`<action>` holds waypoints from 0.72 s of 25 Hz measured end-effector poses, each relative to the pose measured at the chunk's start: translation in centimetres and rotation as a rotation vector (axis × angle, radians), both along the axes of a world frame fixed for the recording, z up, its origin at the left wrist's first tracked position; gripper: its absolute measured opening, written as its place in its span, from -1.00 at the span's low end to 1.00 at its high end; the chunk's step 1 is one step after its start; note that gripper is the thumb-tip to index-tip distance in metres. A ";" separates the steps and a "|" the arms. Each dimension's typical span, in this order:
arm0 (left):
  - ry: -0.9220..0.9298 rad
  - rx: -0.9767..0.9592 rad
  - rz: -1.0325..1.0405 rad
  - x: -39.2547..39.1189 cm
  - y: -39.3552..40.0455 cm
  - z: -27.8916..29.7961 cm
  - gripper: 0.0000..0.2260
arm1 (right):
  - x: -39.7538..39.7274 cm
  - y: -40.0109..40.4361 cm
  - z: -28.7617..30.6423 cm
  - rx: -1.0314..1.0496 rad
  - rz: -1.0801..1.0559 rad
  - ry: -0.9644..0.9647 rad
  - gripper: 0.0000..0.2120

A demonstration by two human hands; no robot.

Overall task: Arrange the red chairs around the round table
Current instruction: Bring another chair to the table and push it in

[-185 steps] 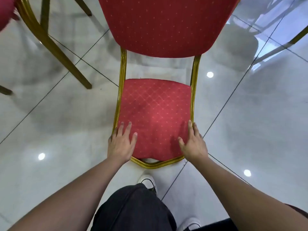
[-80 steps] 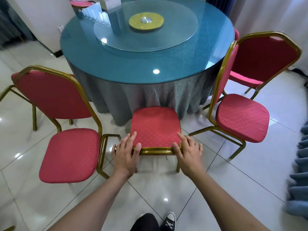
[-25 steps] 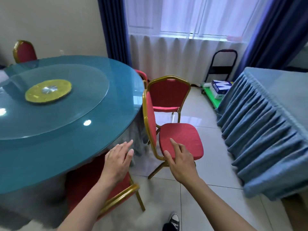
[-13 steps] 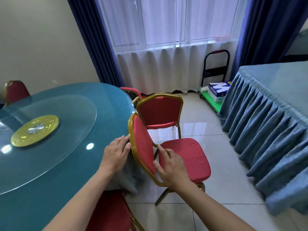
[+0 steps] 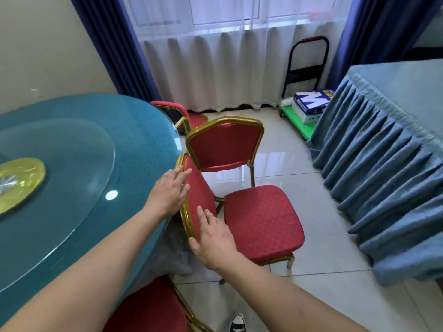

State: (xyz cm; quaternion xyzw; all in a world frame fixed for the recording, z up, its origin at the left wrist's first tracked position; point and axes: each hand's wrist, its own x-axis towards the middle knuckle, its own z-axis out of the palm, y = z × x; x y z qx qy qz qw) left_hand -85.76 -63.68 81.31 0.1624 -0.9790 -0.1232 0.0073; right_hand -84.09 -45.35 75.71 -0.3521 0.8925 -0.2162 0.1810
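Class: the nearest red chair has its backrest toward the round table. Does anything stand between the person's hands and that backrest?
Nothing visible does. The left hand is at the backrest's top gold frame and the right hand at its lower edge. A second red chair stands just behind, close to the backrest's far edge.

Round table [image 5: 72, 144] cut off at left edge

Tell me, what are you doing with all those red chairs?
A person is setting red chairs around the round table. Right now both hands are at the backrest of the nearest chair, which stands with its back to the table and its seat facing away. The left hand is on the top gold edge of the back, and the right hand is by its lower side. Another chair stands just behind it.
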 end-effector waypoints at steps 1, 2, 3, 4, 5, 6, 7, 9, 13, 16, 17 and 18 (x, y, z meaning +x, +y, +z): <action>-0.017 0.008 -0.023 -1.1 -1.2 -0.9 -0.54 | -0.4 -1.3 -0.6 0.012 -0.015 -0.002 -0.18; -0.029 0.015 -0.035 -1.9 -2.3 -1.7 -0.53 | -0.7 -2.4 -1.0 0.024 -0.022 -0.006 -0.17; -0.044 0.028 -0.041 -2.6 -3.5 -2.3 -0.52 | -0.9 -3.7 -1.4 0.034 -0.024 -0.009 -0.16; -0.063 0.048 -0.046 -3.3 -4.7 -3.1 -0.51 | -1.2 -5.0 -1.9 0.040 -0.028 -0.015 -0.15; -0.082 0.068 -0.052 -3.7 -5.7 -3.8 -0.50 | -1.2 -6.3 -2.2 0.042 -0.032 -0.021 -0.14; -0.097 0.099 -0.066 -4.0 -6.4 -4.6 -0.50 | -1.3 -7.4 -2.5 0.038 -0.043 -0.035 -0.14; -0.097 0.143 -0.080 -4.1 -6.9 -5.4 -0.50 | -1.2 -8.3 -2.8 0.036 -0.060 -0.055 -0.13; -0.044 0.249 -0.089 -4.1 -7.0 -6.9 -0.49 | -1.2 -9.9 -3.4 0.040 -0.110 -0.081 -0.13; 0.027 0.269 -0.049 -3.9 -6.3 -8.7 -0.46 | -1.7 -11.2 -4.1 0.050 -0.182 -0.101 -0.22; 0.042 0.153 -0.046 -3.9 -6.7 -8.9 -0.46 | -2.4 -11.2 -4.1 0.013 -0.176 -0.160 -0.13; 0.053 0.128 -0.055 -4.0 -7.0 -8.9 -0.46 | -2.5 -11.0 -4.0 -0.007 -0.171 -0.172 -0.11; 0.060 0.123 -0.065 -4.0 -7.1 -9.0 -0.46 | -2.4 -10.7 -3.9 -0.020 -0.166 -0.181 -0.10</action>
